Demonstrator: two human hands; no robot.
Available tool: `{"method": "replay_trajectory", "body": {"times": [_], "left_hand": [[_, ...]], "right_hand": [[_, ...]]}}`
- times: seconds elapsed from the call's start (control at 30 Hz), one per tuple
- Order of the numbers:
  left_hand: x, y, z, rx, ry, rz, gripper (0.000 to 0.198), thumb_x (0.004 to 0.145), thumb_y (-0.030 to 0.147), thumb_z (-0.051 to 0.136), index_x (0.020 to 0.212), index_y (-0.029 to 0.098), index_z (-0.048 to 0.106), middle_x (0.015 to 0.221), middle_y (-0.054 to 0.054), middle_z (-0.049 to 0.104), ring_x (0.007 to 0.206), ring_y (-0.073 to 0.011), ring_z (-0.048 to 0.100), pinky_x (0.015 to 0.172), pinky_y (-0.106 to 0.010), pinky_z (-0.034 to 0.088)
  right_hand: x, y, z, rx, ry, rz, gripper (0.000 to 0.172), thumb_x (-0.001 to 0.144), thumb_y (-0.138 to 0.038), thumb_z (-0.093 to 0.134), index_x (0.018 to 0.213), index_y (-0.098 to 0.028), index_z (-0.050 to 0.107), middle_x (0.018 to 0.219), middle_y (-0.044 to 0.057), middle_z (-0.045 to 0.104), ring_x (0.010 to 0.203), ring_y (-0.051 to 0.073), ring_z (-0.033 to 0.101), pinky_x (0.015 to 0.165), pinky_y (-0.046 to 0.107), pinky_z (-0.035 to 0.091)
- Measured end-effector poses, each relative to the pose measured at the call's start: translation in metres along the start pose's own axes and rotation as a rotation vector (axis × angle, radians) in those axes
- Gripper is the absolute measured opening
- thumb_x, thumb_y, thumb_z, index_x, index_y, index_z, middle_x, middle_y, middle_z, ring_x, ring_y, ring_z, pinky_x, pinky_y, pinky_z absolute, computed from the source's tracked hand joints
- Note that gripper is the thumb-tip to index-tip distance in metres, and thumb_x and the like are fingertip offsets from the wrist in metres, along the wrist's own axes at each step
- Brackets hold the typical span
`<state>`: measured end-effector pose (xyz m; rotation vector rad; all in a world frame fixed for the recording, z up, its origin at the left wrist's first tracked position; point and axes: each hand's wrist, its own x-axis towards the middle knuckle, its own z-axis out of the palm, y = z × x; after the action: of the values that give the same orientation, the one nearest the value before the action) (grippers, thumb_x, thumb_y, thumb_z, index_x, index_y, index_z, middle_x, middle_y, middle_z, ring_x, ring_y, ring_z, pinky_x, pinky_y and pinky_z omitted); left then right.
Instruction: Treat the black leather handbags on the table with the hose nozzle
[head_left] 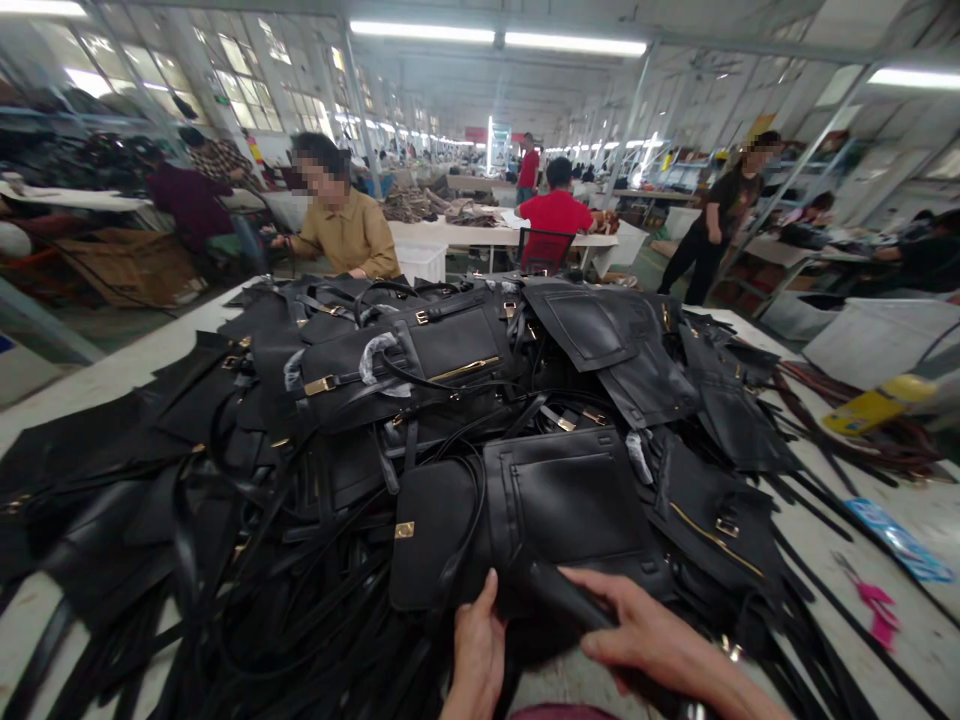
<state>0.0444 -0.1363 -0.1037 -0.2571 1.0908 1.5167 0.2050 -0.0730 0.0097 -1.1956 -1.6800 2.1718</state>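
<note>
A black leather bag piece [559,595] is bent between my two hands at the front edge of the pile. My left hand [480,640] grips its left side, thumb pointing up and the other fingers partly hidden. On the right, my right hand [637,625] is closed around the folded edge, with the thumb underneath. Just beyond lie a black panel with a stitched pocket [577,500] and a rounded black flap with a gold clasp [435,535]. Whether the piece I hold is joined to these is hidden.
Black bag parts with straps, buckles and gold zips [450,345] cover much of the pale table [862,600]. At right lie pink-handled scissors [877,610], a blue packet [900,540] and a yellow bottle [881,403]. A person in a tan shirt [349,235] sits beyond the table.
</note>
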Motion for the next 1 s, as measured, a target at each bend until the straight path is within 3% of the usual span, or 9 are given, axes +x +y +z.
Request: {"method": "replay_trajectory", "body": {"times": [0.07, 0.27, 0.43, 0.6, 0.77, 0.87, 1.0], "left_hand": [[0.000, -0.001, 0.000, -0.003, 0.007, 0.000, 0.019, 0.061, 0.026, 0.069, 0.064, 0.009, 0.064, 0.069, -0.010, 0.069, 0.080, -0.0242, 0.063, 0.078, -0.037, 0.050], [0.002, -0.006, -0.001, -0.059, -0.007, 0.020, 0.021, 0.065, 0.024, 0.067, 0.078, 0.009, 0.065, 0.085, -0.010, 0.069, 0.094, -0.0217, 0.059, 0.087, -0.032, 0.046], [-0.002, -0.005, -0.002, -0.069, -0.059, -0.043, 0.022, 0.066, 0.026, 0.065, 0.082, 0.010, 0.065, 0.086, -0.010, 0.068, 0.094, -0.0241, 0.059, 0.085, -0.037, 0.047], [-0.001, -0.006, -0.001, -0.109, -0.046, -0.091, 0.025, 0.066, 0.023, 0.065, 0.085, 0.009, 0.064, 0.091, -0.013, 0.067, 0.092, -0.0262, 0.059, 0.084, -0.040, 0.049], [0.006, -0.010, -0.004, -0.172, 0.049, -0.002, 0.025, 0.064, 0.014, 0.065, 0.088, 0.013, 0.063, 0.090, -0.009, 0.068, 0.098, -0.0234, 0.057, 0.087, -0.035, 0.047], [0.006, -0.012, -0.005, -0.162, 0.058, -0.006, 0.025, 0.062, 0.016, 0.067, 0.086, 0.012, 0.062, 0.089, -0.010, 0.068, 0.098, -0.0257, 0.056, 0.086, -0.038, 0.048], [0.001, -0.008, -0.003, -0.116, 0.088, -0.011, 0.023, 0.057, 0.020, 0.071, 0.079, 0.014, 0.064, 0.083, -0.008, 0.069, 0.098, -0.0296, 0.056, 0.084, -0.043, 0.048]], "right_hand": [[-0.002, 0.002, 0.000, 0.032, -0.029, 0.012, 0.059, 0.064, -0.019, 0.059, 0.121, -0.022, 0.044, 0.070, -0.003, 0.058, 0.036, 0.004, 0.043, 0.036, 0.014, 0.037], [0.002, 0.000, 0.005, 0.103, 0.047, -0.045, 0.059, 0.066, -0.019, 0.059, 0.122, -0.022, 0.042, 0.069, -0.004, 0.058, 0.034, 0.003, 0.042, 0.032, 0.012, 0.035], [0.006, -0.004, 0.006, 0.125, 0.032, -0.010, 0.059, 0.063, -0.021, 0.060, 0.120, -0.019, 0.045, 0.069, -0.002, 0.060, 0.033, 0.003, 0.042, 0.031, 0.012, 0.037], [0.052, -0.010, 0.009, -0.008, 0.126, -0.031, 0.060, 0.065, -0.021, 0.054, 0.123, -0.021, 0.038, 0.066, -0.003, 0.059, 0.031, 0.008, 0.046, 0.026, 0.017, 0.039], [0.110, -0.025, 0.011, -0.084, 0.260, -0.086, 0.057, 0.067, -0.022, 0.054, 0.122, -0.022, 0.039, 0.065, -0.002, 0.059, 0.033, 0.009, 0.049, 0.028, 0.017, 0.040], [0.139, -0.037, 0.006, -0.114, 0.351, -0.127, 0.053, 0.067, -0.023, 0.055, 0.119, -0.022, 0.042, 0.070, -0.001, 0.059, 0.036, 0.009, 0.050, 0.031, 0.017, 0.040], [0.137, -0.050, -0.002, -0.093, 0.378, -0.170, 0.050, 0.067, -0.026, 0.056, 0.116, -0.022, 0.044, 0.067, -0.002, 0.056, 0.036, 0.011, 0.051, 0.031, 0.019, 0.041]]}}
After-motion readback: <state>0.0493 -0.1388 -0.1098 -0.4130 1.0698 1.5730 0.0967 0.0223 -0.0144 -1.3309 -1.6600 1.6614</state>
